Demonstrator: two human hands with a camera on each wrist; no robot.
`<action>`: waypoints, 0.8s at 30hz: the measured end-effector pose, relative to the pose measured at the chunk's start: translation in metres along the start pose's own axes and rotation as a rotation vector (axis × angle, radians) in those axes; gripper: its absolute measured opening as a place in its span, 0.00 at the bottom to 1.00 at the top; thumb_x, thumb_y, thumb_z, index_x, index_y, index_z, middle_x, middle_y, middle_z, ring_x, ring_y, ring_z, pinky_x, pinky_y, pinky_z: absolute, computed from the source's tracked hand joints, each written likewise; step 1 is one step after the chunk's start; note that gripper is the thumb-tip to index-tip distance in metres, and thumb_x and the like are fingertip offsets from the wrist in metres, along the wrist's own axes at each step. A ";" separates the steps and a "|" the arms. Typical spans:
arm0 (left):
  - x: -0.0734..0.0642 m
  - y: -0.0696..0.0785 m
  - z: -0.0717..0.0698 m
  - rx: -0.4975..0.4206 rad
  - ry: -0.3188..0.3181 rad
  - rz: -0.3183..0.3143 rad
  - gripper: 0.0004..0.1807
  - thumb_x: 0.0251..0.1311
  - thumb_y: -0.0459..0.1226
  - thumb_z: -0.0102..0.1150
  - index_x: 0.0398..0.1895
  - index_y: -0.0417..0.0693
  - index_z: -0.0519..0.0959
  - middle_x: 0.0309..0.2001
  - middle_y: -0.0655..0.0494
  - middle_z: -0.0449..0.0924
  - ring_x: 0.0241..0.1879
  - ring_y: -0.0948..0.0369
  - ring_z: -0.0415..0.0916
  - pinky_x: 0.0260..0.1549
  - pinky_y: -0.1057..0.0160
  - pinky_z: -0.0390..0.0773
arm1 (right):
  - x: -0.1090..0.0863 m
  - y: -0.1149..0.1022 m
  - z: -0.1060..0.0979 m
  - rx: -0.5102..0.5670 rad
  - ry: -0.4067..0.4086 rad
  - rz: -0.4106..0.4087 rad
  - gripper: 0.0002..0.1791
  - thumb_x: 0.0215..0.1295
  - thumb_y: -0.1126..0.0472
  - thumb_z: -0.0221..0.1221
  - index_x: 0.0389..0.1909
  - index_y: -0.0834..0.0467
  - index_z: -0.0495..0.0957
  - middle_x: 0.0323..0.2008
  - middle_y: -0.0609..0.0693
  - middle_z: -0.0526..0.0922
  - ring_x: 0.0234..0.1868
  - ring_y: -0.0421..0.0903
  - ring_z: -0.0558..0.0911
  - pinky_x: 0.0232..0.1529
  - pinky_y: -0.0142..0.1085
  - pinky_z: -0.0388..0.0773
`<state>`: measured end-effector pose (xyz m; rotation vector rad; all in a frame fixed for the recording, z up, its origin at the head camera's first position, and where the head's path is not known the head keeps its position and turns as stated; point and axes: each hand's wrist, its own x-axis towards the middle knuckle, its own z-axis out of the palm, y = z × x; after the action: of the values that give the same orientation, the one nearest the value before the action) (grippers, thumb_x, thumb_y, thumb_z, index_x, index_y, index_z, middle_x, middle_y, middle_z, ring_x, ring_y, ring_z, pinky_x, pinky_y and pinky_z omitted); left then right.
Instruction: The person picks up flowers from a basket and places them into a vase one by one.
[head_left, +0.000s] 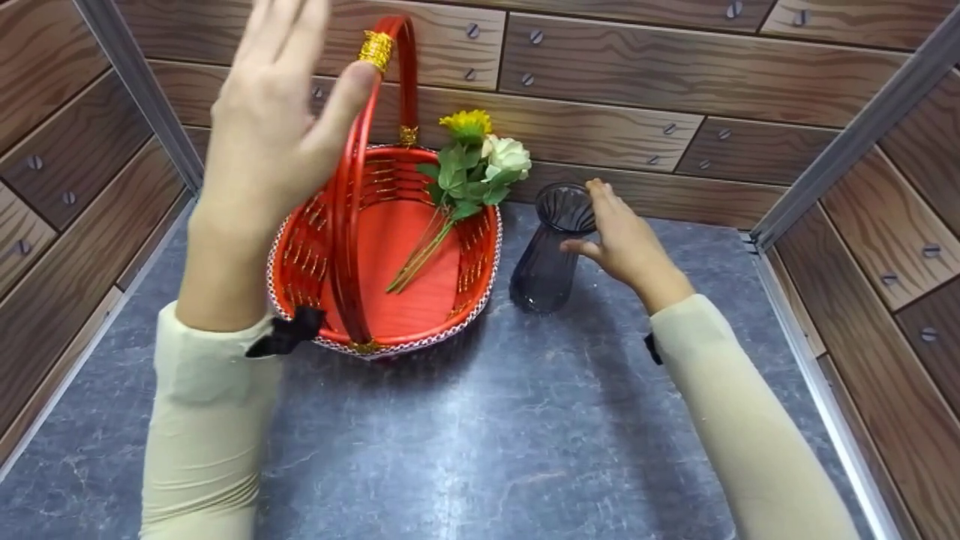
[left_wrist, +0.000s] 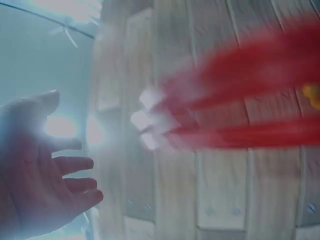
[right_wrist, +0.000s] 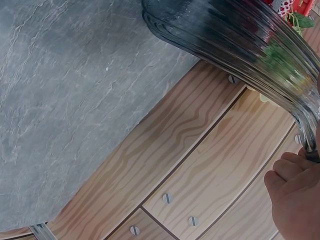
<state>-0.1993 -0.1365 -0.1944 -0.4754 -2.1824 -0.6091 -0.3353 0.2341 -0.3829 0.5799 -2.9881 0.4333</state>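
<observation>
My left hand [head_left: 274, 124] is raised at the upper left, its fingers extended and nothing held. In the head view its thumb overlaps the basket's red handle [head_left: 409, 82]; the left wrist view shows the hand [left_wrist: 45, 170] apart from a blurred red handle [left_wrist: 250, 135]. A dark, ribbed glass vase [head_left: 544, 266] stands upright right of the basket. My right hand [head_left: 626, 244] holds it near the flared rim, thumb on the near side. In the right wrist view, curled fingers [right_wrist: 287, 170] meet the rim of the vase [right_wrist: 225, 40].
The red woven basket [head_left: 480, 300] stands left of the vase. In it lean a yellow flower [head_left: 469, 124] and a cream rose [head_left: 508, 156], stems inside. Wood-patterned walls [head_left: 600, 67] with metal corner strips [head_left: 142, 82] enclose the grey marbled surface [head_left: 465, 442].
</observation>
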 end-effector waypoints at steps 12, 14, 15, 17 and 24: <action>-0.052 -0.099 0.042 0.140 -0.161 -0.251 0.37 0.63 0.58 0.40 0.71 0.51 0.51 0.72 0.55 0.41 0.70 0.57 0.31 0.67 0.56 0.39 | 0.001 -0.002 0.005 0.000 0.019 -0.021 0.59 0.47 0.33 0.59 0.71 0.58 0.42 0.70 0.61 0.48 0.69 0.58 0.50 0.63 0.55 0.54; -0.061 -0.111 0.050 0.144 -0.235 -0.280 0.38 0.63 0.59 0.38 0.72 0.53 0.47 0.72 0.56 0.37 0.70 0.56 0.28 0.66 0.54 0.36 | 0.001 -0.002 0.004 0.003 0.017 -0.023 0.59 0.47 0.34 0.59 0.71 0.58 0.42 0.70 0.61 0.47 0.69 0.57 0.50 0.63 0.56 0.54; -0.066 -0.116 0.054 0.143 -0.273 -0.293 0.39 0.63 0.60 0.37 0.72 0.54 0.45 0.72 0.57 0.35 0.70 0.56 0.27 0.66 0.54 0.35 | 0.000 -0.002 0.004 0.003 0.017 -0.023 0.58 0.47 0.34 0.59 0.71 0.58 0.41 0.70 0.61 0.47 0.69 0.57 0.50 0.63 0.55 0.54; -0.076 -0.127 0.064 0.136 -0.351 -0.314 0.39 0.63 0.59 0.37 0.72 0.55 0.42 0.72 0.57 0.33 0.70 0.56 0.25 0.66 0.53 0.32 | 0.000 -0.001 0.003 0.004 0.018 -0.024 0.58 0.48 0.34 0.59 0.72 0.58 0.41 0.70 0.61 0.47 0.69 0.57 0.49 0.63 0.55 0.53; -0.112 -0.156 0.101 0.165 -0.559 -0.334 0.39 0.65 0.56 0.35 0.72 0.49 0.38 0.72 0.51 0.30 0.69 0.51 0.22 0.65 0.52 0.28 | -0.001 0.003 0.000 0.008 0.012 -0.018 0.59 0.48 0.32 0.57 0.72 0.56 0.38 0.70 0.60 0.45 0.70 0.57 0.48 0.64 0.55 0.52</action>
<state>-0.2733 -0.2207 -0.3802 -0.2043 -2.8540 -0.5023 -0.3351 0.2371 -0.3840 0.6018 -2.9693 0.4461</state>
